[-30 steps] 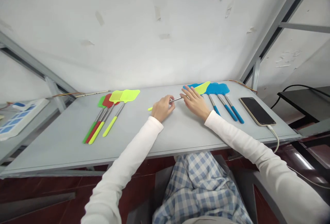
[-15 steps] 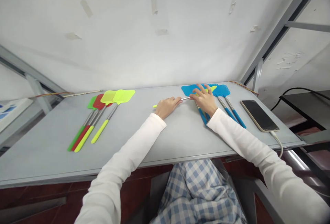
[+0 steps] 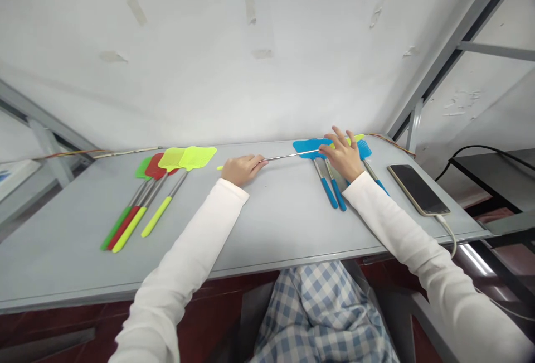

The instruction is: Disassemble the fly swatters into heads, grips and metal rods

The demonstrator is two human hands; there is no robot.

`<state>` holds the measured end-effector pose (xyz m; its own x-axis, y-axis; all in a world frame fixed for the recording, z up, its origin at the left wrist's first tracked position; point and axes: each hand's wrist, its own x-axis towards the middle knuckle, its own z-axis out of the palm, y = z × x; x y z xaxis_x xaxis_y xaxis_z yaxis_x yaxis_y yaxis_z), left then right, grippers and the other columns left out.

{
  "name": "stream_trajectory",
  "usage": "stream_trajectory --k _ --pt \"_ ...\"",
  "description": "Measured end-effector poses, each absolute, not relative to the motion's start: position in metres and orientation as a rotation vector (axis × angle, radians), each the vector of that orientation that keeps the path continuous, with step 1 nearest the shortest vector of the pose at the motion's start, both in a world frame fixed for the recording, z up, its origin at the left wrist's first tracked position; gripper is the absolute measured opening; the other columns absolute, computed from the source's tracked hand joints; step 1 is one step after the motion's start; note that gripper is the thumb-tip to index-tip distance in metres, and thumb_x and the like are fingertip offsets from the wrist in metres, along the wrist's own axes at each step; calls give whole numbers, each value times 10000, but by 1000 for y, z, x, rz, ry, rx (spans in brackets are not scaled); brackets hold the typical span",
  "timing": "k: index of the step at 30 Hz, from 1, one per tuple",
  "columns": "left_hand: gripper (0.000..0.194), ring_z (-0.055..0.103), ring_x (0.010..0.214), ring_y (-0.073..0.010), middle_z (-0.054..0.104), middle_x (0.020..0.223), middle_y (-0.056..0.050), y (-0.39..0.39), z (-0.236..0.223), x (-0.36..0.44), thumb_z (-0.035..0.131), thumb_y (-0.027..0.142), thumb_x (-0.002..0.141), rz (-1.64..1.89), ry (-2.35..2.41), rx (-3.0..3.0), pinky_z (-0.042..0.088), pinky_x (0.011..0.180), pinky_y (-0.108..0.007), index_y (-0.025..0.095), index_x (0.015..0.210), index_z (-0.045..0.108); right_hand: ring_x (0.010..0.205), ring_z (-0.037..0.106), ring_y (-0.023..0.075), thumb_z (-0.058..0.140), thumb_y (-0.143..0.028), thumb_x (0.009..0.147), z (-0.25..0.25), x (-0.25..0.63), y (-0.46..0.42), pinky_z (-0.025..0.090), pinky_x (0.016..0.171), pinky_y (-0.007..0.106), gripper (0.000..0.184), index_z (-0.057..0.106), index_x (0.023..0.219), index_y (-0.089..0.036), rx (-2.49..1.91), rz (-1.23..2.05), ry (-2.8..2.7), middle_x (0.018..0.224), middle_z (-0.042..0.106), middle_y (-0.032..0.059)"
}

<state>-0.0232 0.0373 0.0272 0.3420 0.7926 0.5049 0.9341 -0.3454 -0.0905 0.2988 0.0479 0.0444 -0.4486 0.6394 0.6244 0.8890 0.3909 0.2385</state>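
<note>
Between my hands stretches a yellow fly swatter with a thin telescopic metal shaft [image 3: 290, 155]. My left hand [image 3: 242, 169] is closed around its yellow handle, whose end pokes out at the left. At the other end, my right hand [image 3: 345, 156] pinches the shaft near the yellow head, thumb and index finger together and the other fingers raised. The head is partly hidden behind those fingers. Beneath my right hand lie several blue fly swatters [image 3: 309, 147], their handles pointing toward me; my hand and sleeve cover some of them.
To the left lie a green fly swatter [image 3: 119, 226], red ones [image 3: 155, 165] and yellow ones [image 3: 196, 156], side by side. A phone [image 3: 419, 189] with a white cable rests at the table's right. The grey table [image 3: 267, 229] meets a white wall behind.
My hands have moved apart, the left one leftward and the right one slightly rightward. More of the swatter's metal shaft now shows between them.
</note>
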Motion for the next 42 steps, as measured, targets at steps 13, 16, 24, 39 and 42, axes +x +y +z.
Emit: stream_trajectory --k 13,16,24,39,42 --pt "365 647 782 -178 692 893 -87 3 24 65 332 380 984 -662 -1308 -2366 373 647 -295 183 1085 621 761 666 213 124 -456 1015 52 246 9 261 602 257 577 633 1030 -183 -1783 -412 -2418 863 728 127" --pt "423 664 814 -190 688 950 -110 -1 25 74 258 408 1000 -472 -1385 -2465 381 623 -291 178 1072 606 813 688 220 154 -403 1019 48 245 11 287 602 257 549 657 996 -183 -1745 -401 -2474 925 734 138" --pt "471 703 773 -222 695 884 -142 -6 37 80 192 437 1005 -235 -1467 -2540 409 597 -267 155 1062 565 751 697 230 166 -351 1014 43 254 24 338 582 268 603 706 892 -111 -1757 -451 -2496 813 730 187" --pt "369 684 694 -178 737 901 -76 -32 50 -48 307 463 984 -145 -1544 -2429 401 560 -245 216 1029 578 534 541 175 223 -331 968 55 326 34 259 556 272 591 704 723 -89 -1809 -677 -2259 614 654 155" --pt "343 685 742 -169 735 930 -52 -35 55 -50 313 443 982 -179 -1562 -2504 420 598 -244 232 1059 572 556 564 193 211 -331 966 60 319 32 259 558 277 595 705 727 -102 -1825 -667 -2250 630 665 159"
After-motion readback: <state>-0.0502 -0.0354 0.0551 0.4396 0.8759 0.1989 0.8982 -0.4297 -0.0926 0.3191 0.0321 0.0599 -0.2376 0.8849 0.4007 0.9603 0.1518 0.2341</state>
